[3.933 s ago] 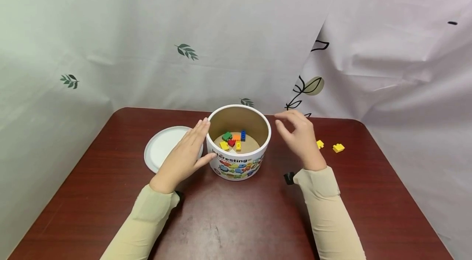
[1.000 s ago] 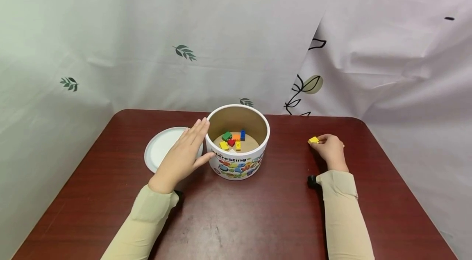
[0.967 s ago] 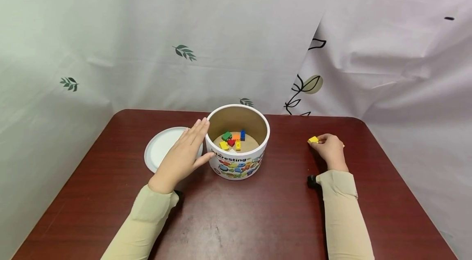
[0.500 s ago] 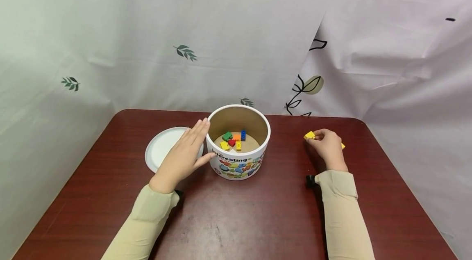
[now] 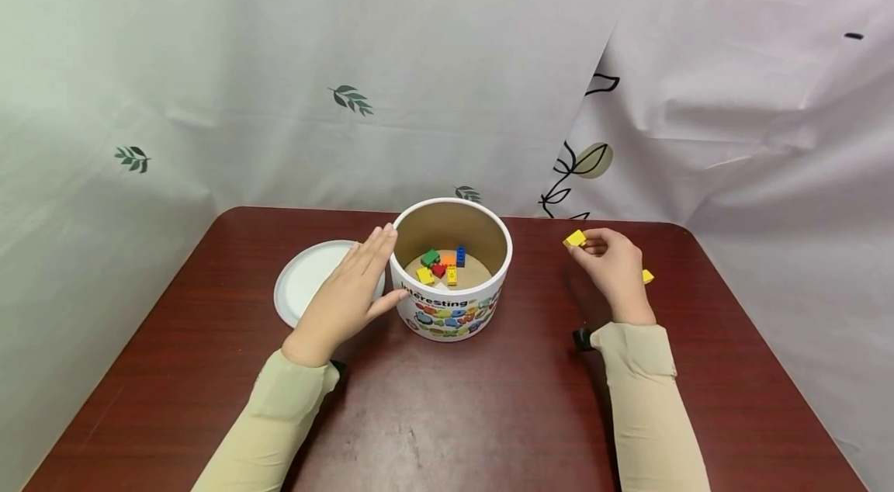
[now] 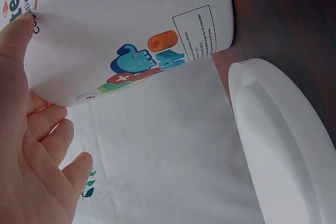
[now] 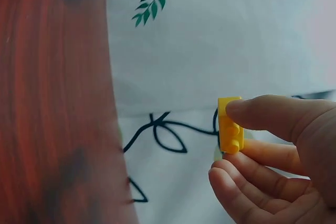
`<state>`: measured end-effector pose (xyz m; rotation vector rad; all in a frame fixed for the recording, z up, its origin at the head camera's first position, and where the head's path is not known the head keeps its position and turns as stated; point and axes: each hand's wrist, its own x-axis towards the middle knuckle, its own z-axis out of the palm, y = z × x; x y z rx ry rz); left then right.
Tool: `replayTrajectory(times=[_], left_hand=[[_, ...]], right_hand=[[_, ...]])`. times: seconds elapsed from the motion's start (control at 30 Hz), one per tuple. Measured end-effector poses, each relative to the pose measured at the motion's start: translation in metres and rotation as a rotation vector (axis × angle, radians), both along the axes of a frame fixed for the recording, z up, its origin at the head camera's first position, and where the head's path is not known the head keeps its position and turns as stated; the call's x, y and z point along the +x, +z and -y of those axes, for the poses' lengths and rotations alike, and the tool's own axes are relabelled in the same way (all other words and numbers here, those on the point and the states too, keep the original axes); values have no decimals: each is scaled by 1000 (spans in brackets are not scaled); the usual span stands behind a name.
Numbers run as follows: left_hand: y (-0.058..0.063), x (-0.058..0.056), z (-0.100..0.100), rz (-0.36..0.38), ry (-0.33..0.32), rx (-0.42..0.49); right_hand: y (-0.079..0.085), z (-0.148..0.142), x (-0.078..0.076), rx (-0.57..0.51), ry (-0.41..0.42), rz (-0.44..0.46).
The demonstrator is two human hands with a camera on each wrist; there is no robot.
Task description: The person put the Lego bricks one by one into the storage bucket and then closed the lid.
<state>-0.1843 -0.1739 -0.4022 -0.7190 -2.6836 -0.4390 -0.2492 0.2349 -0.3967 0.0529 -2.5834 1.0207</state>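
Observation:
A yellow toy brick (image 7: 228, 124) is pinched between the thumb and fingers of my right hand (image 5: 613, 268), raised above the table on the right. Beyond that hand another yellow brick (image 5: 647, 275) lies on the table, partly hidden. My left hand (image 5: 347, 290) rests with straight fingers against the left side of a round white tub (image 5: 447, 313). In the left wrist view its thumb touches the printed wall. Inside the tub lie several bricks, among them a green brick (image 5: 429, 258), a blue brick (image 5: 460, 256) and a red brick (image 5: 438, 270).
A round white lid (image 5: 296, 286) lies left of the tub, partly under my left hand. The dark red wooden table (image 5: 447, 414) ends at a pale curtain (image 5: 447, 73) with leaf prints behind it.
My right hand has gone from beside the tub to the yellow bricks, taken hold of one, and lifted it up and to the left. My left hand has stayed at the tub.

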Motion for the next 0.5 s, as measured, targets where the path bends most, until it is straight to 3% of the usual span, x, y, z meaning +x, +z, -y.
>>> replayTrajectory(times=[0.27, 0.5], left_hand=[[-1, 0, 0, 1, -3, 8], [0, 0, 0, -7, -5, 14]], right_hand=[[9, 13, 5, 0, 22, -57], [18, 24, 12, -76, 76, -134]])
